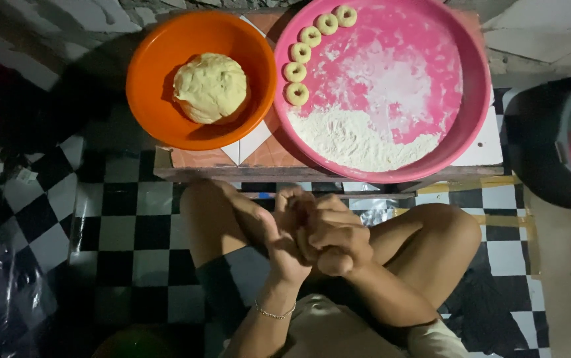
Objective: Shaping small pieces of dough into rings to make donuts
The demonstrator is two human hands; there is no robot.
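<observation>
Pressing together below the table's (199,174) near edge, the left hand (284,242) and right hand (335,240) form a closed grip, contents hidden, near the orange bowl (153,99) of dough (210,87).

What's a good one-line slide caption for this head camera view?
Left hand and right hand pressed together, below an orange bowl of dough and a floured pink tray with five dough rings.

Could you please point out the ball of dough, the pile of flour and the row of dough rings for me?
ball of dough (210,87): head view, middle of its top.
pile of flour (358,142): head view, centre of the heap.
row of dough rings (301,52): head view, rim of the middle ring.
</observation>
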